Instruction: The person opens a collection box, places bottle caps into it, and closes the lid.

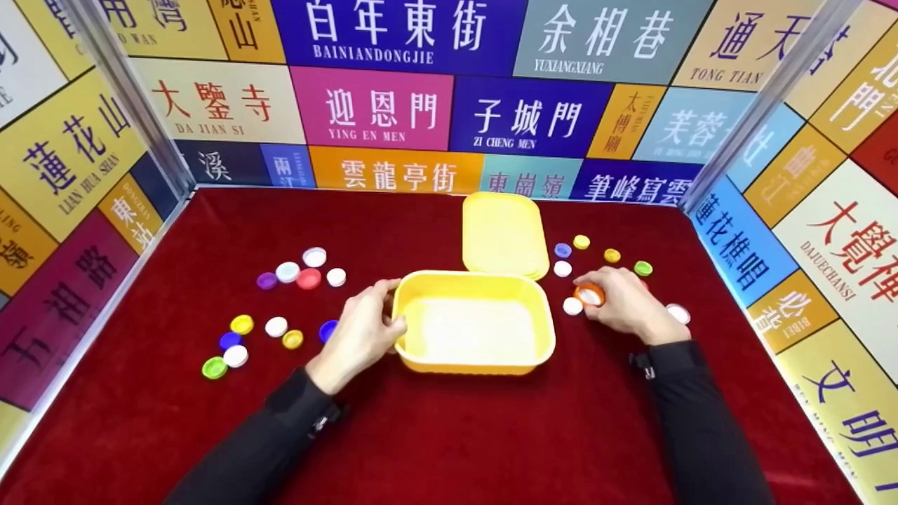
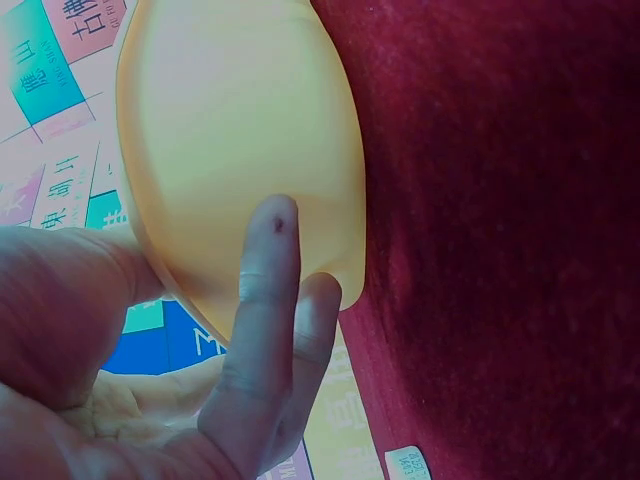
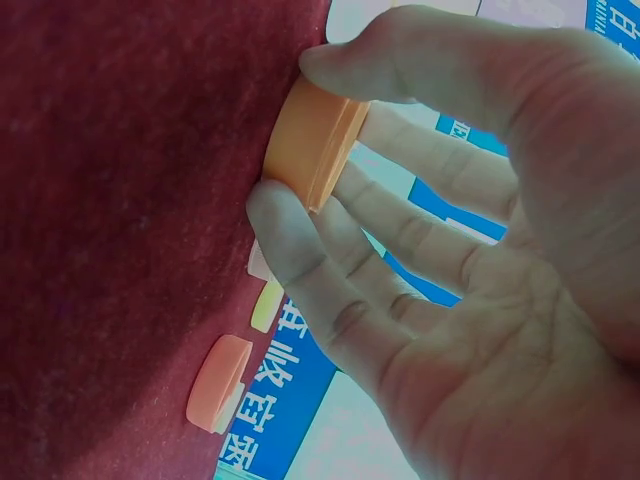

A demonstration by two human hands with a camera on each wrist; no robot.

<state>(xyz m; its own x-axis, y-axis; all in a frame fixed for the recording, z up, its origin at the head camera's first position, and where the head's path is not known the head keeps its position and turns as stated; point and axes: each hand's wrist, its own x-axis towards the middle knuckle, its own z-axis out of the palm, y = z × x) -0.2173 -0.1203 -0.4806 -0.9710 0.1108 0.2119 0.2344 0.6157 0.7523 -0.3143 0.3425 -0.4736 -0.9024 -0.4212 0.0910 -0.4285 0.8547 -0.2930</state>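
A yellow plastic box [image 1: 471, 366] without a lid stands in the middle of the table. My left hand [image 1: 359, 333] grips its left end, the thumb at the rim and fingers against the outer wall [image 2: 240, 110]. Over to the right, my right hand [image 1: 624, 300] pinches an orange bottle cap [image 3: 312, 145] between thumb and a finger; its pale inside faces up in the head view. A white cap [image 1: 572, 306] lies just left of it. Behind these are a blue cap [image 1: 563, 250] and a yellow cap [image 1: 581, 242].
Several mixed caps lie to the left of the box, among them a red cap [image 1: 308, 278] and a green cap [image 1: 215, 367]. A yellow lid [image 1: 504, 235] lies flat behind the box. Printed panels [image 1: 372, 109] wall in the dark red tablecloth [image 1: 463, 442].
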